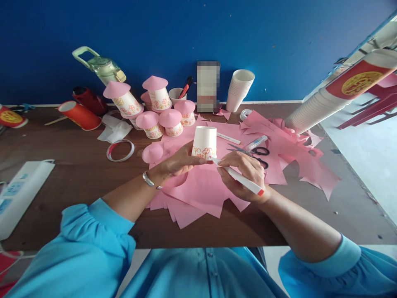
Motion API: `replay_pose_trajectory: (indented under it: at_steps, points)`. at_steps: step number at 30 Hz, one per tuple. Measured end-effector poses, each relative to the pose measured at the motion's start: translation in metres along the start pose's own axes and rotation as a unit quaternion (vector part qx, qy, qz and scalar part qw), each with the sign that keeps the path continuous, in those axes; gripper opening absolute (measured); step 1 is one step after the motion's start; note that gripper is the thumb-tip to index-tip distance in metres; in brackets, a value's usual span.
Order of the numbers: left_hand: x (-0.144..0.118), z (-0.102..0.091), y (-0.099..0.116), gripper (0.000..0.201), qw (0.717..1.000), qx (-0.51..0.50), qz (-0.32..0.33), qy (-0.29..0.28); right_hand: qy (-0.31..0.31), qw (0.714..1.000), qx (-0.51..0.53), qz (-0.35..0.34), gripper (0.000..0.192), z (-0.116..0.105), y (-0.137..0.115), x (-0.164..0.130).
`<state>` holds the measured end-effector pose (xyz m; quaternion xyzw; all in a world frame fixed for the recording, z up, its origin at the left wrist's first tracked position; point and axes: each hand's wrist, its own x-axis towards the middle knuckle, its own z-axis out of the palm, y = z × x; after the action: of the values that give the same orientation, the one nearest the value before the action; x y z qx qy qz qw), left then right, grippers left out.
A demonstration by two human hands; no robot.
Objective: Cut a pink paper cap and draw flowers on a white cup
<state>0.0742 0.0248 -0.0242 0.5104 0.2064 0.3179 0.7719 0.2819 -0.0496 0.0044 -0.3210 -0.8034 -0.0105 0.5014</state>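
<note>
The paper cup [204,142] stands upside down at the centre of the tabletop [77,182], on the sheets of pink paper [201,190], and it has pink flower drawings near its lower edge. The left hand [178,162] is at 9 o'clock of the cup and its grip is clenched around the cup wall. The right hand [246,176] is at 4 o'clock of the cup; its grip grasps a white marker [238,177], and the tip of the marker touches the cup near the drawings. At 3 o'clock of the cup lie the scissors [256,154]. At 10 o'clock stand the finished cups with pink cone roofs [155,109]. At 1 o'clock a stack of white cups [239,90] leans against the blue wall [279,41]. A tape ring [120,150] lies far at 9 o'clock.
</note>
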Motion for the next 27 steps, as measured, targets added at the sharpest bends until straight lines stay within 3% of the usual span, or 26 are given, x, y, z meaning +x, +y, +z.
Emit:
replay_pose_trajectory:
  at_steps: [27]
  points:
    - [0.0001,-0.0014,-0.0012,0.040,1.000,0.006,0.004,-0.004,0.004,1.000,-0.001,0.004,0.020,0.0011,0.0015,-0.0012]
